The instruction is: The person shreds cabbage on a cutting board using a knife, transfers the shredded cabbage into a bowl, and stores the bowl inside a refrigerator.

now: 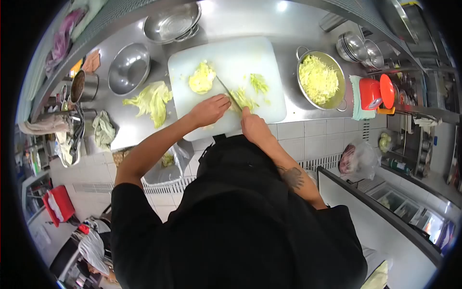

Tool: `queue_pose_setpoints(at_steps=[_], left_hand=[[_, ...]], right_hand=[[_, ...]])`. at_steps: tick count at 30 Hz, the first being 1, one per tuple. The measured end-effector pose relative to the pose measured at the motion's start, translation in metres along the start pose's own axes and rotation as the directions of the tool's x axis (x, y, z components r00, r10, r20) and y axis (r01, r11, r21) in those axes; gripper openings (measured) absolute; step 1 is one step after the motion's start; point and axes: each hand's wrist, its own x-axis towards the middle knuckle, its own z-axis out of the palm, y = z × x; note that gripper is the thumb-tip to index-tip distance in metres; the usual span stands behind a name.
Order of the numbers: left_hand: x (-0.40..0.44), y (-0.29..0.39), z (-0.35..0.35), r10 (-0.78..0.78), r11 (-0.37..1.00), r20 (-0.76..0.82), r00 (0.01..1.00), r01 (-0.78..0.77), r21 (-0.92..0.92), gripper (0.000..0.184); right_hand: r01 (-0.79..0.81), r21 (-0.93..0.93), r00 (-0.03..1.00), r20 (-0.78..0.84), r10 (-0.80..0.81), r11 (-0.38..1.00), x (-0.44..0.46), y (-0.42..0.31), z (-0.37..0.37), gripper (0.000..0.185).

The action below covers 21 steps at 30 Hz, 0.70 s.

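My right hand (256, 127) grips the handle of a kitchen knife (228, 92), whose blade slants up and left over the white cutting board (192, 55). Beside the blade, my left hand (211, 111) has its fingers curled down on a piece of cabbage that they mostly hide. Cut cabbage strips (243, 99) lie just right of the blade, with a smaller pile of shreds (259, 83) farther back. A pale yellow cabbage chunk (202, 78) rests on the board's left half, beyond my left hand.
Right of the board, a metal colander (342, 91) holds shredded cabbage (318, 79). Loose cabbage leaves (156, 102) lie at the left, below a steel bowl (129, 70). Another colander (172, 21) stands behind. A red kitchen scale (370, 94) is far right. Below the counter hangs a plastic bag (168, 166).
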Motion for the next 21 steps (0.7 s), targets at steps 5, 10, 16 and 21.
queue_pose_setpoints(at_steps=[5,10,16,21], left_hand=[[0.020,-0.028,0.001,0.117,0.990,0.044,0.992,-0.120,0.079,0.037],[0.043,-0.026,0.006,0.095,0.994,0.082,0.992,-0.099,0.046,0.037],[0.039,-0.027,0.009,0.097,0.995,-0.018,0.995,-0.097,0.012,0.032],[0.034,-0.022,0.010,0.067,0.998,-0.035,0.997,-0.067,-0.005,0.030]], right_hand=[[-0.079,-0.040,0.995,-0.063,0.076,0.996,-0.011,0.009,-0.033,0.018],[-0.076,-0.130,0.997,-0.039,0.071,0.989,-0.025,0.001,-0.028,0.019],[-0.079,-0.055,0.989,-0.130,0.071,0.995,-0.015,-0.009,-0.011,0.018],[-0.073,-0.048,0.988,-0.139,0.066,0.996,-0.005,-0.003,-0.004,0.015]])
